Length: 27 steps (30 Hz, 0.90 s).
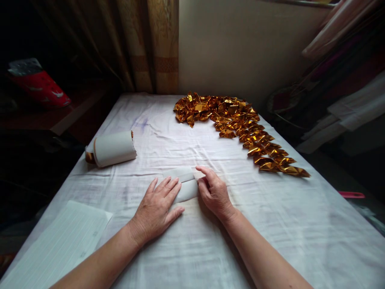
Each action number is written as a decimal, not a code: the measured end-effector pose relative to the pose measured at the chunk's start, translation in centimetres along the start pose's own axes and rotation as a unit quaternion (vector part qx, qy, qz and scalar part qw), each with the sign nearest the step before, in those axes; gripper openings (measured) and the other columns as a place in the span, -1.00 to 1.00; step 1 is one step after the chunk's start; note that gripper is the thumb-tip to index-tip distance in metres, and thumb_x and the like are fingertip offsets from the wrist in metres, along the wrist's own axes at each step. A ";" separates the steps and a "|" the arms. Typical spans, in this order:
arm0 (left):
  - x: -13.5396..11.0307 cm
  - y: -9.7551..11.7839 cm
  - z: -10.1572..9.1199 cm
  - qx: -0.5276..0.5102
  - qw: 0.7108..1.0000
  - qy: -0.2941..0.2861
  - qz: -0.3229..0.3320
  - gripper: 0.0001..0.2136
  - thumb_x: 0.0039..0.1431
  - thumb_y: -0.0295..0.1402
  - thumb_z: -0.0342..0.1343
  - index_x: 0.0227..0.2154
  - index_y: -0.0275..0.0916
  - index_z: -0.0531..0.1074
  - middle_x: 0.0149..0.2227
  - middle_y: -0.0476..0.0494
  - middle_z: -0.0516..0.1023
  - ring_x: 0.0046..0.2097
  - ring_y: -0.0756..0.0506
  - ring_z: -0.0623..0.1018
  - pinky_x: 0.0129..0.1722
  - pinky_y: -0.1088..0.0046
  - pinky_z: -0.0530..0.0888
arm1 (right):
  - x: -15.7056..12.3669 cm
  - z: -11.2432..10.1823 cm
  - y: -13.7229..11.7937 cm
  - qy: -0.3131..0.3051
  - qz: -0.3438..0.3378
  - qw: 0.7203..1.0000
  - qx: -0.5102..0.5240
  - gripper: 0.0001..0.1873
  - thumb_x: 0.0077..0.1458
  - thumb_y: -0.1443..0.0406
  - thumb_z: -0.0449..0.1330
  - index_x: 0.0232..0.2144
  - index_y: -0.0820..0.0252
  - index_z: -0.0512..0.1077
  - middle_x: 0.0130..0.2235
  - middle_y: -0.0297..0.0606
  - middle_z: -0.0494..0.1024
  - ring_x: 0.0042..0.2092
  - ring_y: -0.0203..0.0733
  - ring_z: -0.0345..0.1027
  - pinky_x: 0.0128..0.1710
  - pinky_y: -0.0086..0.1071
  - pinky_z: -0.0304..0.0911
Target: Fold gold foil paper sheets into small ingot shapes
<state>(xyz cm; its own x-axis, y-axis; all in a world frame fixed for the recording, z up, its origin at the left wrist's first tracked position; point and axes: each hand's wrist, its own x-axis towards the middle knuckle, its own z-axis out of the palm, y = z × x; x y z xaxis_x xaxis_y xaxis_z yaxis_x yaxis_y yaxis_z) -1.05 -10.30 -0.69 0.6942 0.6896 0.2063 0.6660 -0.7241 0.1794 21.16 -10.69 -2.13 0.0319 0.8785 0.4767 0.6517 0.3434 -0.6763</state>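
A small white folded sheet of paper (185, 190) lies on the cloth-covered table between my hands, showing a long seam or gap along its middle. My left hand (161, 208) rests flat over its left part with the fingers spread. At the paper's right end is my right hand (215, 192), its fingers curled and the thumb close to the index finger, pinching the paper's edge. The palm side of that hand is hidden. Whether the paper has a gold underside cannot be seen.
Folded shiny gold foil pieces (231, 114) curve in overlapping rows along the far right side. A white-backed roll (116, 149) lies at left. Nearer me is a pale lined sheet (64, 245). Beyond the white tablecloth (270, 228) stand a red container (45, 88) and a curtain (150, 48).
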 end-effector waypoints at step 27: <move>0.0 -0.3 0.2 -0.026 0.999 0.011 -0.026 -0.58 0.31 -0.21 -0.01 0.19 -0.20 0.31 0.25 -0.21 0.37 0.28 -0.22 0.30 0.30 -0.01 0.12 | -0.9 -1.2 -1.2 -0.134 -0.191 0.971 -0.055 -0.67 0.13 0.44 0.09 -0.05 0.14 0.41 0.00 -0.12 0.51 0.01 -0.13 0.39 0.01 -0.23 0.38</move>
<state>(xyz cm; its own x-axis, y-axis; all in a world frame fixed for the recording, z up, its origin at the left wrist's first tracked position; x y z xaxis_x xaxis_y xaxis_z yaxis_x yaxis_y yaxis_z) -1.14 -10.09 -0.93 0.6524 0.7261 0.2172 0.6856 -0.6875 0.2393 21.32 -12.30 -1.08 -0.4169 0.7535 0.5084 0.6547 0.6369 -0.4072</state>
